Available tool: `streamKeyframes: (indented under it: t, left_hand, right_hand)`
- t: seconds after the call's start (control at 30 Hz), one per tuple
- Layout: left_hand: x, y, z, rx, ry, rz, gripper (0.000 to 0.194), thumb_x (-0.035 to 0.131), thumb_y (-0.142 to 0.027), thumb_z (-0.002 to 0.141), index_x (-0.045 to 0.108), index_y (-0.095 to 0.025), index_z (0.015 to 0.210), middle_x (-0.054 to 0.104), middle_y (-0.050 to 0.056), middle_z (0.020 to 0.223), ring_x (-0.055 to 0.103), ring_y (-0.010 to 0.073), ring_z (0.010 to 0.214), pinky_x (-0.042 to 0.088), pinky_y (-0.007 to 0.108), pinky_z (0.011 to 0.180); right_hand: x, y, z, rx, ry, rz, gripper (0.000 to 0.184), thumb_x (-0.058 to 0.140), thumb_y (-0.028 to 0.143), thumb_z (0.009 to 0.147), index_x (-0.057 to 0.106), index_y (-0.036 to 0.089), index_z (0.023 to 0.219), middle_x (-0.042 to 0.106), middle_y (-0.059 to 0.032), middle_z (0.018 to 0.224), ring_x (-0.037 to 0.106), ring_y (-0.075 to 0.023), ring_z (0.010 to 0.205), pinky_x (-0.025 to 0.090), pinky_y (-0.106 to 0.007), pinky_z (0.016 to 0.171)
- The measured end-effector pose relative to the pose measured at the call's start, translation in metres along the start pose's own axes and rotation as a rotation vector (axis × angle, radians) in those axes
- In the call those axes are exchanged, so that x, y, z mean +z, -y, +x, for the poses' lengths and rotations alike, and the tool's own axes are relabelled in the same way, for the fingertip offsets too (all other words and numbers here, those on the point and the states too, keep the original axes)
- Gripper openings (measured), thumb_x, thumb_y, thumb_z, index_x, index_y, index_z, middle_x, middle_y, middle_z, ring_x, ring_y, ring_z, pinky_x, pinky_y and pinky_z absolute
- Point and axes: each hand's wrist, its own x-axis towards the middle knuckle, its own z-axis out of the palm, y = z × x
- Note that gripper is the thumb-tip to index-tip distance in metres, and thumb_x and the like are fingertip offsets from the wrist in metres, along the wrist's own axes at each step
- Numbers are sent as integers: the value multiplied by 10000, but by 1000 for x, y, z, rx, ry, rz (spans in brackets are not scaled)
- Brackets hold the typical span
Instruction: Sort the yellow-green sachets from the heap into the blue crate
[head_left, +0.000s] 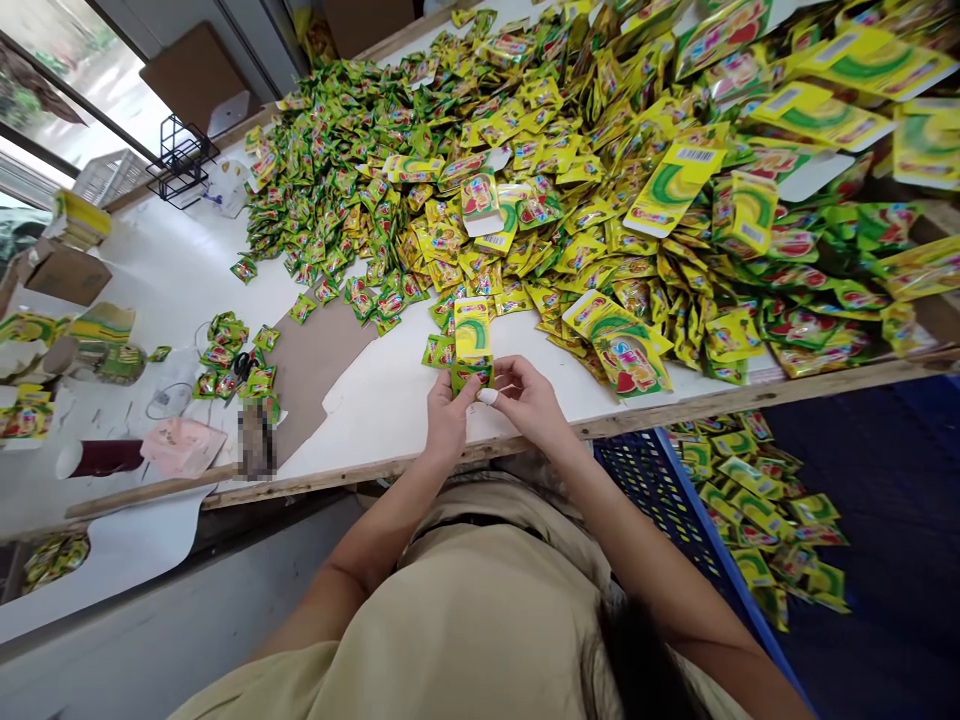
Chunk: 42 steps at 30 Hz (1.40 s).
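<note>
My left hand [448, 415] is closed on a small green sachet [463, 378] at the table's front edge. My right hand [529, 400] has its fingers curled around the sachet's other side, with white tape or a cover on one fingertip. Directly beyond my fingers, a yellow carton [472, 328] with a green swirl lies against the sachet. Whether the sachet is partly inside the carton I cannot tell. Another green sachet [437, 350] rests left of the carton. To the right, a yellow and green carton [626, 345] leans on the pile.
A large heap of green and yellow sachets [450, 190] covers the table, with cartons on top at right. Scissors [241, 368] lie among sachets at left, near a brown cardboard sheet [311, 360]. Below right, a blue crate [652, 480] stands beside filled packets [757, 510].
</note>
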Motion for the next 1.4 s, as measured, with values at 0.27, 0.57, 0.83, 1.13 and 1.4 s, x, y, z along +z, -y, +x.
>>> streamKeyframes:
  t: [0.27,0.57,0.83,1.13,1.4]
  left_hand:
    - [1,2,-8,-165,25,-11,407,676,-513,734,647,-172,954,662,52,964,612,143,829,501,285,753]
    - [1,-13,-4,-198,39,-102,395,790,-318,637,648,-150,965,697,47,920,636,140,805,495,292,803]
    - [3,2,-12,40,79,251,373,663,-457,764,546,-184,988,619,40,966,584,151,889,471,293,839]
    - [5,16,-8,-26,119,72,382,543,-507,843,536,-210,1082,595,49,1084,569,163,994,456,293,882]
    - [2,13,1,-26,151,216,360,656,-425,774,643,-165,1024,657,40,904,577,137,809,465,269,762]
  right_hand:
    - [-7,-1,-8,-382,-177,-250,67,581,174,770,587,209,827,592,-25,828,567,-163,759,487,-290,626]
    - [-23,-6,-18,-584,27,-467,203,557,186,806,616,231,995,595,-84,1042,553,-233,1003,481,-411,851]
    - [-5,0,-10,-101,223,-302,468,474,456,886,463,205,1280,636,-106,1124,618,-240,957,502,-393,826]
    - [-7,-15,-3,-19,62,-221,490,494,580,833,643,162,1040,677,-97,913,623,-224,770,532,-371,699]
    - [-12,-14,-5,97,-96,-104,507,471,547,855,578,173,1180,692,-79,921,633,-177,589,557,-329,546]
